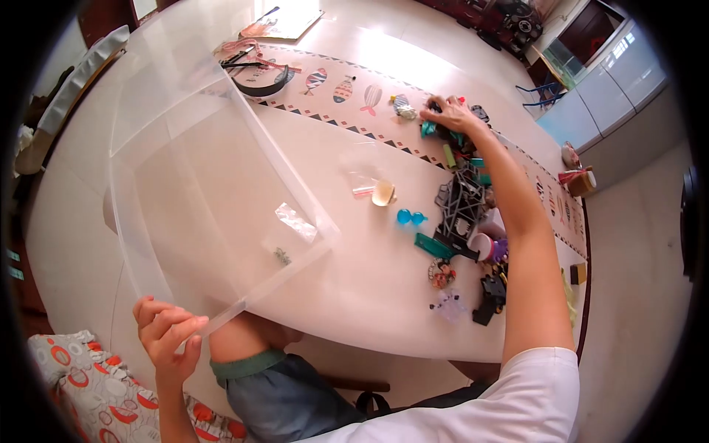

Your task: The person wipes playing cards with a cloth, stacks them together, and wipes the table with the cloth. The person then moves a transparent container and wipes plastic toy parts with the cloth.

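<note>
My left hand (168,332) is closed on the near corner of a large clear plastic box (199,177), which stands tilted over the left of the table. Inside the box lie a small clear packet (296,221) and a little green piece (282,256). At the far side of the table, my right hand (449,116) reaches over a pile of small items, its fingers curled down by a teal piece (428,129); what the fingertips touch is hidden. The pile holds a dark frame-like toy (461,203), a green piece (433,246) and a beaded bracelet (442,275).
A patterned runner (317,92) crosses the table (347,295), with a black band (262,88) on it. Blue glasses-like pieces (410,217) and a round pale item (382,193) lie mid-table. A patterned cloth (111,391) is at lower left.
</note>
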Action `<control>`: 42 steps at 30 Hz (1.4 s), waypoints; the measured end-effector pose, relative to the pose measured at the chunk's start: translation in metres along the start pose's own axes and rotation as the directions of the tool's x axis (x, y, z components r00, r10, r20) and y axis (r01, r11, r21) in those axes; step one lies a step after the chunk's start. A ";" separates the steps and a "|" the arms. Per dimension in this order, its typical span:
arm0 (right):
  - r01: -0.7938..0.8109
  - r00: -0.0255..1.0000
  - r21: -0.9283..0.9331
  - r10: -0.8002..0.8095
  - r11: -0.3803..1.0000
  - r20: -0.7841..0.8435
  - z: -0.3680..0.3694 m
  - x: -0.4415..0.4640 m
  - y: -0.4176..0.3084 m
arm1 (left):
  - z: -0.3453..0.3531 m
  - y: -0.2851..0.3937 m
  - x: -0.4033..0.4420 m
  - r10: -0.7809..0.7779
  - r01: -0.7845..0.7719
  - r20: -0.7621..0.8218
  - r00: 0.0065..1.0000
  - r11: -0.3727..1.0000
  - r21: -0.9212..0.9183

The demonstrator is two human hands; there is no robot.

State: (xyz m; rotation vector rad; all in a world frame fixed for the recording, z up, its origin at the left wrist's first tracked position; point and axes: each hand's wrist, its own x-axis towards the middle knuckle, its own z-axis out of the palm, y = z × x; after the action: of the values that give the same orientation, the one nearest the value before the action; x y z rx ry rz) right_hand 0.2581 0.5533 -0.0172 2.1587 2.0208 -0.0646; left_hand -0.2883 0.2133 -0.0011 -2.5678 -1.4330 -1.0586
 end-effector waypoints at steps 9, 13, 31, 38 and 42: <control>0.093 0.985 -0.024 -0.089 0.995 0.149 0.011 -0.105 0.033 | -0.003 0.007 0.006 0.019 -0.019 -0.025 1.000 1.000 -0.005; 0.043 0.993 0.045 -0.048 0.998 0.109 0.006 -0.150 0.031 | -0.002 0.011 0.007 0.006 -0.007 -0.031 0.999 1.000 -0.015; -0.215 0.941 0.538 0.320 0.815 -0.108 0.008 0.045 0.098 | 0.007 -0.002 -0.009 -0.062 0.064 -0.047 0.997 0.997 0.033; -0.013 0.970 0.036 0.022 0.999 -0.243 0.047 0.026 0.074 | 0.004 0.001 -0.007 -0.076 0.077 -0.029 0.997 0.996 0.034; 0.133 0.935 0.107 -0.160 0.985 0.318 -0.051 -0.089 0.002 | 0.006 0.000 -0.006 -0.063 0.064 -0.044 0.997 0.998 0.013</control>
State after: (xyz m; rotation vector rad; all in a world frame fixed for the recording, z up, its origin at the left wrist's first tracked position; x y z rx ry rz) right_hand 0.2484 0.4742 0.0472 1.8855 2.0075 -0.5016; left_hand -0.2868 0.2106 -0.0093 -2.4893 -1.5159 -1.1010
